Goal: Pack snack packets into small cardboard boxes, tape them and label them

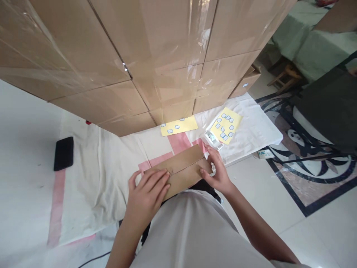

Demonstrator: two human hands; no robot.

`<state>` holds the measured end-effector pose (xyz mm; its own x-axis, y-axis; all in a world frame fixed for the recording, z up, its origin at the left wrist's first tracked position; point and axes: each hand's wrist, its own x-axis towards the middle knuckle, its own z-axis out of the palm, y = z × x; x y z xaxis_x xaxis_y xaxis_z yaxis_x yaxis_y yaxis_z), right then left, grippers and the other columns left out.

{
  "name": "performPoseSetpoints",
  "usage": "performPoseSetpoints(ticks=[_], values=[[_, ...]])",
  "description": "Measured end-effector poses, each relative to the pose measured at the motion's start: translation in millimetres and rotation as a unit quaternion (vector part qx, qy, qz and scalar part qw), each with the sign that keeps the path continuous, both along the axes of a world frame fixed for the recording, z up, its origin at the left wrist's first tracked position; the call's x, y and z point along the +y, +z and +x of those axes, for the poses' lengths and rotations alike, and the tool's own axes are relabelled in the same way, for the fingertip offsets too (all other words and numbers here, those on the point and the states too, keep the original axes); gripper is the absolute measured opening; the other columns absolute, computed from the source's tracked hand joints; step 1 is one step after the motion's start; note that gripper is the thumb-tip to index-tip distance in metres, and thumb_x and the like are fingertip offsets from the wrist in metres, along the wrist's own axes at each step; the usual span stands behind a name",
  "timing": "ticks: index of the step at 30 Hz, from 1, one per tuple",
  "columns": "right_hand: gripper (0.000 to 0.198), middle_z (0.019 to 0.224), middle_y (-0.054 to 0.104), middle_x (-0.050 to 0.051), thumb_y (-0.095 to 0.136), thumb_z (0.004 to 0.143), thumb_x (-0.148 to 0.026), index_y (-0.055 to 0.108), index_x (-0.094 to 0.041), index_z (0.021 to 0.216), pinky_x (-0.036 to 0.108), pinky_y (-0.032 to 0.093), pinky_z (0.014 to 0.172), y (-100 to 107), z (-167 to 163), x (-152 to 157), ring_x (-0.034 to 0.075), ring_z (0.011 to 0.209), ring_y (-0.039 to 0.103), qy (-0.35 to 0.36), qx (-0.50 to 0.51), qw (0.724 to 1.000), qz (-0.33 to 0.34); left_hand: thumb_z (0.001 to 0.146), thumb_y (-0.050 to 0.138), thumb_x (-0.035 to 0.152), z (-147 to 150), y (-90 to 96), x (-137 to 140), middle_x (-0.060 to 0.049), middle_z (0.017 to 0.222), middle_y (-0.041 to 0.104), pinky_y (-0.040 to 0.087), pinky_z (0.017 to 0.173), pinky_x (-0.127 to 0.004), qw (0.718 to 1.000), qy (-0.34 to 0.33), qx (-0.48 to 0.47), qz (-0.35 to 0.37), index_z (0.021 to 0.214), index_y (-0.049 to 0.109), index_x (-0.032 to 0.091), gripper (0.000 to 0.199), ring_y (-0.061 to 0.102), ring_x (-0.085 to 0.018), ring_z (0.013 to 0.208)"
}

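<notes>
A small flat cardboard box [185,167] with a seam along its top lies tilted in front of my body, near the cloth's edge. My left hand [149,190] rests over its left end, fingers spread across the top and one bent at the far corner. At the right end, my right hand [216,169] grips the box with thumb and fingers around its edge. The underside of the box is hidden. Just beyond my right hand sits a small white device [212,139] with a display, partly over a yellow sheet [232,121] of small white stickers.
Large taped cardboard boxes [167,37] form a wall ahead. Another yellow sticker sheet [186,124] lies at their base. A black phone [64,153] is on the white cloth [97,178] at left. A small open box [245,82], a wooden stool [287,78] and a patterned mat [309,182] are right.
</notes>
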<state>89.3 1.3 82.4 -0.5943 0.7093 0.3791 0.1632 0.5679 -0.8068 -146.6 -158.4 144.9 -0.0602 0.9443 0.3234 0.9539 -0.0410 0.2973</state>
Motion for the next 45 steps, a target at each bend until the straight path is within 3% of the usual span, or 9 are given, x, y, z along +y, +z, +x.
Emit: performPoseSetpoints(ticks=[5,11,16,21,23,28,34,40,45], values=[[0.06,0.154,0.047,0.011,0.049,0.1,-0.032,0.033,-0.033,0.158,0.059,0.043,0.114,-17.1,-7.3,-9.1,0.033,0.143,0.043,-0.031,0.022,0.999,0.002,0.095,0.064,0.033,10.9,-3.4,0.9,-0.006,0.123,0.072,0.038,0.107,-0.046,0.999,-0.01,0.005,-0.03,0.124,0.068,0.023,0.031,0.061,-0.027,0.113],[0.044,0.144,0.054,0.011,0.042,0.102,-0.035,0.049,-0.032,0.146,0.057,0.046,0.111,-24.3,-23.0,-9.2,0.032,0.135,0.053,-0.078,0.07,0.994,0.029,0.085,0.07,0.058,22.9,-10.8,-1.4,-0.012,0.133,0.067,0.03,0.116,-0.058,0.997,0.022,0.035,-0.067,0.138,0.062,0.019,0.066,0.056,-0.036,0.122],[0.047,0.146,0.052,0.012,0.041,0.103,-0.042,0.047,-0.029,0.148,0.055,0.048,0.107,-21.8,-13.3,1.4,0.032,0.133,0.053,-0.043,0.067,0.997,0.014,0.092,0.065,0.04,18.3,-21.3,-2.5,-0.011,0.135,0.066,0.032,0.115,-0.055,0.995,0.037,0.072,-0.064,0.144,0.056,0.022,0.055,0.056,-0.033,0.122],[0.033,0.129,0.058,0.014,0.048,0.101,-0.044,0.068,-0.023,0.114,0.044,0.052,0.091,-20.3,19.1,43.7,0.028,0.115,0.061,-0.241,0.012,0.97,-0.041,0.089,0.072,0.037,4.1,-45.3,7.8,-0.012,0.136,0.066,0.031,0.116,-0.057,0.994,0.037,0.09,0.049,0.146,0.052,0.026,0.062,0.057,-0.034,0.125],[0.035,0.123,0.059,0.014,0.048,0.099,-0.047,0.071,-0.02,0.1,0.042,0.051,0.092,-20.3,29.3,65.3,0.027,0.114,0.06,-0.275,-0.05,0.956,-0.095,0.087,0.074,0.035,-1.7,-52.7,13.2,-0.011,0.132,0.069,0.032,0.115,-0.056,0.992,0.036,0.086,0.087,0.147,0.051,0.029,0.065,0.058,-0.033,0.124],[0.039,0.105,0.063,0.01,0.045,0.097,-0.045,0.07,-0.02,0.081,0.04,0.045,0.098,-21.1,37.1,101.1,0.026,0.108,0.06,-0.244,-0.167,0.935,-0.196,0.084,0.078,0.033,-16.5,-55.9,20.8,-0.01,0.129,0.07,0.034,0.115,-0.054,0.992,-0.006,0.079,0.096,0.148,0.051,0.03,0.069,0.059,-0.032,0.123],[0.032,0.073,0.064,0.007,0.063,0.085,-0.035,0.06,-0.018,0.057,0.031,0.044,0.065,-18.9,28.9,122.1,0.021,0.074,0.061,-0.201,-0.233,0.904,-0.298,0.083,0.08,0.032,-20.8,-56.8,21.9,-0.01,0.128,0.071,0.034,0.115,-0.055,0.992,-0.011,0.073,0.102,0.146,0.053,0.029,0.068,0.059,-0.032,0.123],[0.035,0.062,0.064,0.007,0.071,0.083,-0.037,0.051,-0.019,0.061,0.027,0.035,0.043,-16.8,25.7,130.4,0.015,0.048,0.059,-0.17,-0.232,0.878,-0.382,0.083,0.078,0.032,-18.2,-57.9,21.2,-0.011,0.128,0.07,0.034,0.115,-0.055,0.993,-0.008,0.065,0.102,0.146,0.052,0.031,0.067,0.059,-0.032,0.123],[0.041,0.069,0.063,0.006,0.071,0.087,-0.043,0.046,-0.019,0.066,0.023,0.039,0.04,-20.8,32.8,121.9,0.018,0.053,0.067,-0.154,-0.178,0.887,-0.398,0.084,0.078,0.031,-18.6,-57.4,20.3,-0.01,0.128,0.07,0.033,0.116,-0.055,0.993,-0.006,0.058,0.098,0.145,0.053,0.031,0.067,0.058,-0.032,0.124]])
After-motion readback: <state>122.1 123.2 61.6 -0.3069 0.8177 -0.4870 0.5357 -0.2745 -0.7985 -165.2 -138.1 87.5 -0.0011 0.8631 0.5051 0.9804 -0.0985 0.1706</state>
